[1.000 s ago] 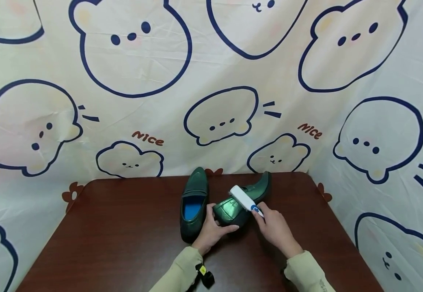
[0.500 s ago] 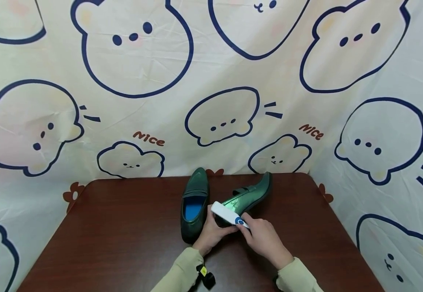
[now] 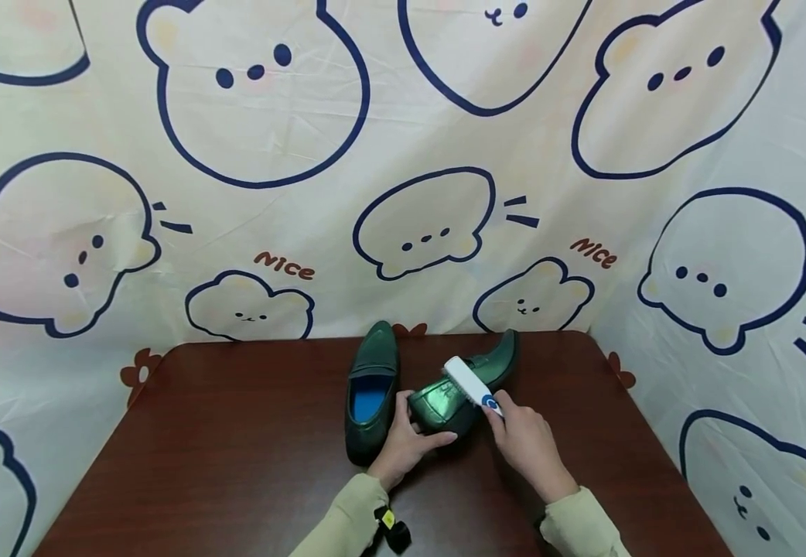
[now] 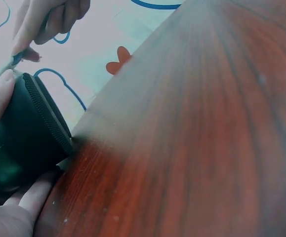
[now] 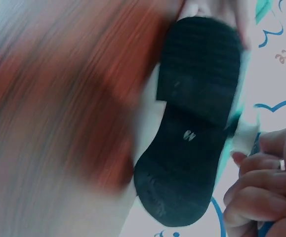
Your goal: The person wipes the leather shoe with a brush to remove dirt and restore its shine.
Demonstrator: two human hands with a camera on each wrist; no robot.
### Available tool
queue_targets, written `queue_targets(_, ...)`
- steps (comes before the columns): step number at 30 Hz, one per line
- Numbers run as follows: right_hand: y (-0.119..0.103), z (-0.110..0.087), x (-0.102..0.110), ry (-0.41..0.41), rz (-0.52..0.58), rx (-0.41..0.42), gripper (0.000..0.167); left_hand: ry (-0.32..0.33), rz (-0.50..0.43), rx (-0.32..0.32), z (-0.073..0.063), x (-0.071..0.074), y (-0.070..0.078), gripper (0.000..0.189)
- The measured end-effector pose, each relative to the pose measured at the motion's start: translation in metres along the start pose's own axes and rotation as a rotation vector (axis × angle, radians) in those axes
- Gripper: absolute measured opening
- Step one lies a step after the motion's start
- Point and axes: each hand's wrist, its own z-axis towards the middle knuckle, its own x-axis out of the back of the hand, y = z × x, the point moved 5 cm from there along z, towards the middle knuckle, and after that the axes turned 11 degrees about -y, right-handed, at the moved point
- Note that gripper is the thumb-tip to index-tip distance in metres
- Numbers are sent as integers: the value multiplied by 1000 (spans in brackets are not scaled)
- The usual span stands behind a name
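My left hand (image 3: 406,445) grips the heel end of a shiny green loafer (image 3: 438,402), which lies tipped on its side with the toe pointing to the back right. In the right wrist view the loafer's black sole (image 5: 192,123) faces the camera. My right hand (image 3: 530,439) holds a white brush (image 3: 469,381) by its handle, with the blue-marked part at the fingers. The brush head lies against the loafer's side, bristles down, near the middle of the shoe. In the left wrist view the loafer's heel (image 4: 29,128) sits between thumb and fingers.
A second green loafer (image 3: 375,356) with a blue insole stands upright just left of my left hand, toe toward the back. Both shoes are on a dark brown table (image 3: 250,441). Behind it hangs a pale cloth (image 3: 333,294) printed with cartoon bears.
The brush went down to the heel half a second ago and is now back up at the loafer's middle, my right hand moving with it. My left hand and the loafer stay nearly in place.
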Motion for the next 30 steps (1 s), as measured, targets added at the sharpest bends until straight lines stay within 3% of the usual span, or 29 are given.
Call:
queue_targets(6,-12,-7,-8,-101,126,65,14,-14,-2,-8,-2,0,-4,88)
queue_targets(11,-24,-12,-16,-166,49,180,11,-14,57,-52,-3,2,-3,87)
queue_targets(16,-29,-13,-17,-101,-39,210,11,4,100,-65,-4,5,2,87)
queue_targets(20,-26,-12,-14,-62,-53,173,11,-5,62,-48,-3,5,2,86)
queue_targets(25,-12,-9,-6,-25,-47,116,14,-28,-19,-16,-1,2,0,85)
queue_targets(30,11,-4,7,82,-55,47,18,-21,-33,4,0,1,0,87)
